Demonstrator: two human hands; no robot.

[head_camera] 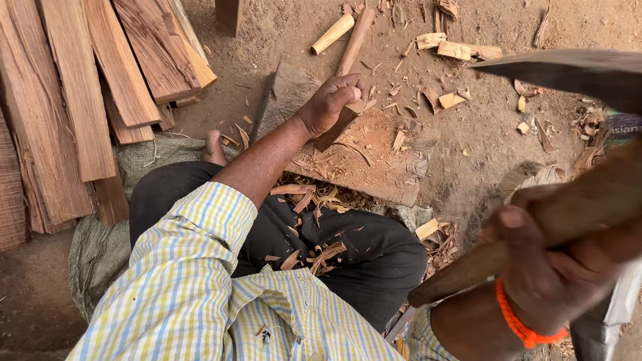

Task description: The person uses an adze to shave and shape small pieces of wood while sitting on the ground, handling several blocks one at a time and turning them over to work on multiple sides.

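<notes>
The person sits on the ground. The left hand point(332, 100) is closed tight around a short stick of wood point(340, 126). It holds the stick's top end, and the stick stands tilted, with its bottom end on a flat wooden chopping block point(374, 160) just below the hand. The right hand point(548, 261) is wrapped all the way around the brown wooden handle point(535, 230) of an axe, lifted up high. The dark axe blade point(575, 72) is above that hand, well apart from the stick. An orange thread band point(518, 324) sits on the wrist under the grip. Wood chips point(314, 257) lie on the black trousers. Long planks point(80, 100) are stacked far to the side of the left hand.
</notes>
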